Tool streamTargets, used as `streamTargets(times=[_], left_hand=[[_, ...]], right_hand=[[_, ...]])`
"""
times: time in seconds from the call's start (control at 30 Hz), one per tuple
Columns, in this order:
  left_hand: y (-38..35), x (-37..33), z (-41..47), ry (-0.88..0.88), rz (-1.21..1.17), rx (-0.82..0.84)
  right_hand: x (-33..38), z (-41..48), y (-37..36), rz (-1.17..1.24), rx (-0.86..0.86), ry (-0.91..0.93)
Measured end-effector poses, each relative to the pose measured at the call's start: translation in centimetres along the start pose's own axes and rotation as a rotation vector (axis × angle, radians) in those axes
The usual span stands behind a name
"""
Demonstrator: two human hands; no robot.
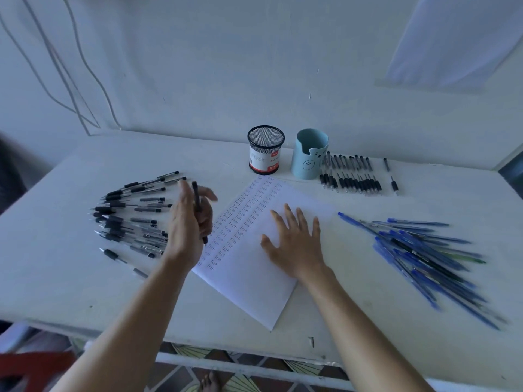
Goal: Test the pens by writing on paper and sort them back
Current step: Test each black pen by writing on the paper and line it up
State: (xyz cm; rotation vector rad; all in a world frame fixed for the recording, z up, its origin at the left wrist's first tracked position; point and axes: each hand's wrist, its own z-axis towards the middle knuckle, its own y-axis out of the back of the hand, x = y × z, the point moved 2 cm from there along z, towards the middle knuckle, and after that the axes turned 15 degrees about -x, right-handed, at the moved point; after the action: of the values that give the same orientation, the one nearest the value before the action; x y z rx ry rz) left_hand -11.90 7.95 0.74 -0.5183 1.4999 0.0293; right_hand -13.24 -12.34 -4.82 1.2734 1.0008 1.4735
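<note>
Head view. Grips a black pen (196, 196) in the left hand (188, 222), with thumb and fingers curled round the barrel, the whole hand somewhat blurred. Holds the pen close to upright, lifted off the table (85, 292), over the left edge of the paper (249, 290).

Presses the right hand (297, 239) flat on the paper, fingers straight and spread apart, holding nothing.

Shows columns of the handwritten word "Test" on the sheet, between the left fingers and the right ones and on up beyond the right fingertips. Keeps the blank part of the sheet under and below the right palm.

Just left of the left fingers: a spread of black pens (133, 216) lying on the table, some hidden behind that hand.

Well to the right of the right fingers, apart from the paper: a heap of blue pens (424, 256).

Beyond the right fingertips, past the far corner of the paper: a black mesh cup (266, 149) and, just beside it on the right, a light-blue cup (310, 154), both upright.

Right of the light-blue cup, farther from the fingers: two rows of black pen pieces (351, 174) laid side by side, too small to tell which parts.
</note>
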Motion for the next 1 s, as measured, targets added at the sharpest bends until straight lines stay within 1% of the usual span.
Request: streamTargets(times=[0.07, 0.1, 0.27, 0.3, 0.43, 0.5, 0.6, 0.67, 0.77, 0.83, 0.87, 0.93, 1.0], left_hand=[[0.1, 0.3, -0.1, 0.139, -0.068, 0.051], [0.2, 0.4, -0.2, 0.174, -0.098, 0.064], [1.3, 1.0, -0.5, 0.263, -0.265, 0.090], [1.6, 1.4, -0.4, 0.270, -0.244, 0.074], [2.4, 2.6, -0.7, 0.248, -0.023, 0.026], [3.0, 3.1, -0.9, 0.310, -0.056, 0.016], [3.8, 3.2, -0.9, 0.358, -0.144, 0.104], [4.1, 3.2, -0.5, 0.339, -0.084, 0.146], [4.0, 3.3, -0.5, 0.278, 0.053, 0.081], [4.0, 3.3, -0.9, 0.189, 0.143, 0.084], [4.1, 3.2, -1.0, 0.122, 0.212, 0.115], [4.7, 3.1, -1.0, 0.020, 0.393, 0.138], [5.0, 2.8, -0.9, -0.043, 0.538, 0.120]], right_hand=[[-0.1, -0.6, -0.2, -0.027, -0.001, -0.013], [-0.2, -0.8, -0.4, -0.040, -0.001, -0.017], [-0.2, -1.2, -0.8, -0.046, -0.033, -0.025], [-0.2, -1.2, -0.8, -0.046, -0.037, -0.027], [-0.1, -1.2, -0.7, -0.054, -0.028, -0.033], [-0.2, -1.2, -0.7, -0.056, -0.030, -0.032], [-0.1, -1.2, -0.7, -0.054, -0.024, -0.034], [-0.1, -1.2, -0.7, -0.058, -0.012, -0.036], [-0.1, -1.2, -0.6, -0.064, -0.016, -0.038], [-0.1, -1.2, -0.6, -0.061, -0.022, -0.039], [-0.1, -1.2, -0.6, -0.061, -0.021, -0.039], [-0.1, -1.2, -0.6, -0.066, -0.018, -0.037], [-0.1, -1.2, -0.6, -0.070, -0.021, -0.037]])
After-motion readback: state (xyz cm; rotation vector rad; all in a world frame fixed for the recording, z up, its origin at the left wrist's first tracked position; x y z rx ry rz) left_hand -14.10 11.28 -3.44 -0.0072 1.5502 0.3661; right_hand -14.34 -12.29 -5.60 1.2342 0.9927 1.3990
